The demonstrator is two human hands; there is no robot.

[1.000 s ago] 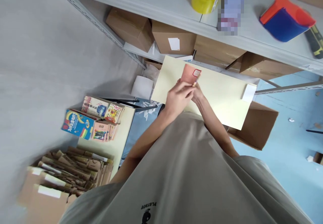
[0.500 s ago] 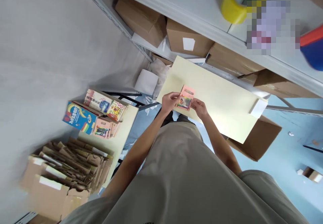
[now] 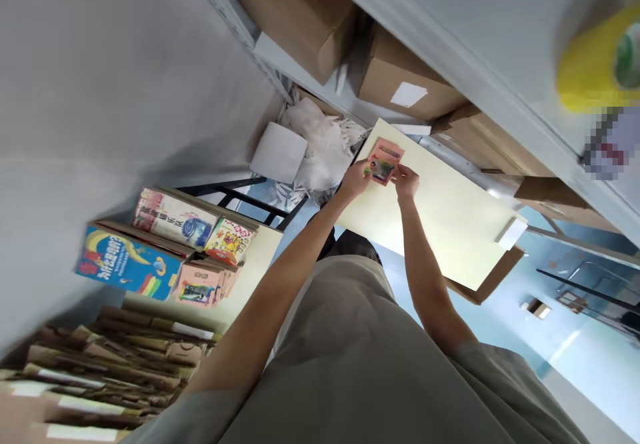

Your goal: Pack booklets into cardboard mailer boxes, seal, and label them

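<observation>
A small pink booklet with a coloured picture on its front is held between my two hands, over the far left part of the pale table. My left hand grips its left edge with closed fingers. On the opposite edge, my right hand pinches the lower right corner. Whether the booklet touches the tabletop, I cannot tell. More pink booklets like it lie in a pile on the side table at my left.
Beside that pile stand a blue book, a white book and folded cardboard. Cardboard boxes fill the shelf behind the table. Yellow tape lies on the upper shelf. A white block sits at the table's right end.
My hands have carried the pink booklet away from my body, toward the table's far left corner. Both still hold it. The camera view has shifted and turned.
</observation>
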